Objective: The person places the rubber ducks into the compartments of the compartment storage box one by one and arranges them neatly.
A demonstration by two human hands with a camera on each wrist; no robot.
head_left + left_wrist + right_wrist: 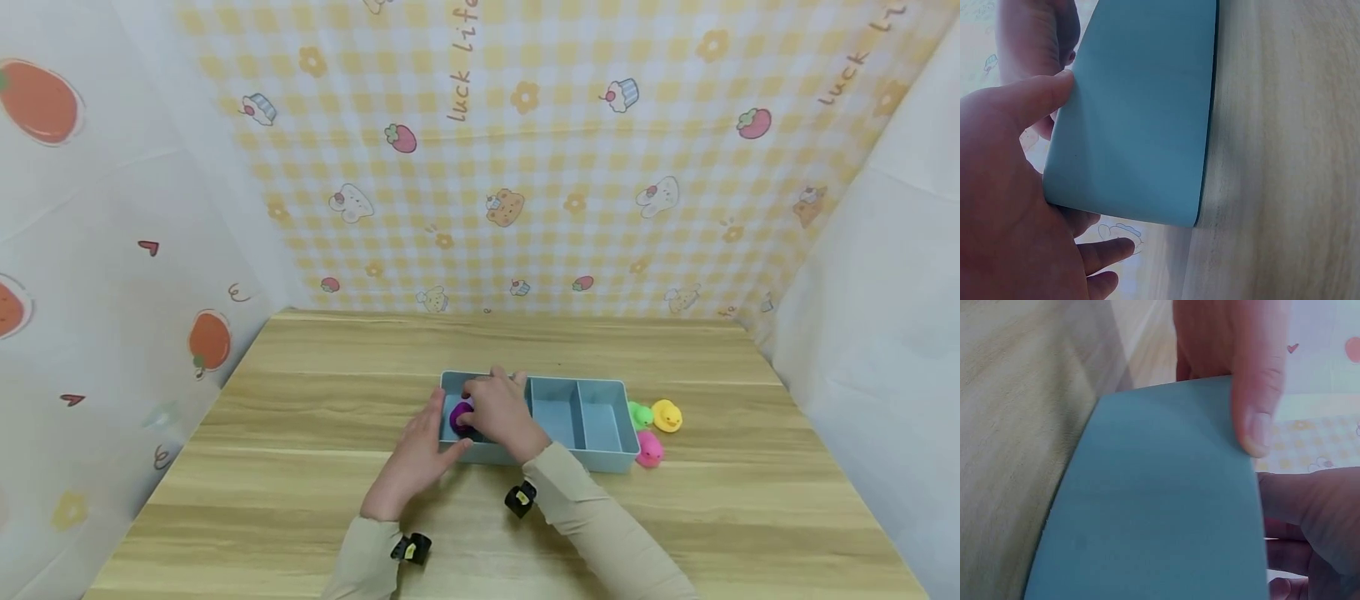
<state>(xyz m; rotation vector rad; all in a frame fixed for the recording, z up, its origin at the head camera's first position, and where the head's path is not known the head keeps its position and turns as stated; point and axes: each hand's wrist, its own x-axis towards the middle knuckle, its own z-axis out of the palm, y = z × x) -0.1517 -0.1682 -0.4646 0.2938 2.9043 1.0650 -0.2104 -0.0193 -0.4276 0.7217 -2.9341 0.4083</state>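
light blue tray (592,463) sits on the wooden table (300,467), near the middle and a bit right, long side facing the person. it has compartments split by dividers; the two on the right show bare floor.

left hand (416,457) is at the tray's left end, fingers straight, thumb against the near wall, the other fingers laid along the end wall. left wrist view confirms it: thumb (1035,97) lies flat on the outer blue wall (1141,119) and the rest of the fingers wrap past the corner. it touches the tray rather than clamping it.

right hand (501,412) reaches over the near wall into the leftmost compartment, fingers curled down around a purple toy (460,416). only part of the toy shows between the two hands, so its shape is unclear and i can't tell whether it rests on the tray floor or is lifted. right wrist view shows only the thumb (1254,394) lying over the tray's rim, with the other fingers behind the wall; the toy is hidden there.

three small rubber ducks sit on the table just off the tray's right end: green duck (640,414) touching or nearly touching the wall, yellow duck (667,415) beside it, pink duck (649,449) nearer the person by the corner.

patterned cloth backdrop (525,167) stands behind the table.
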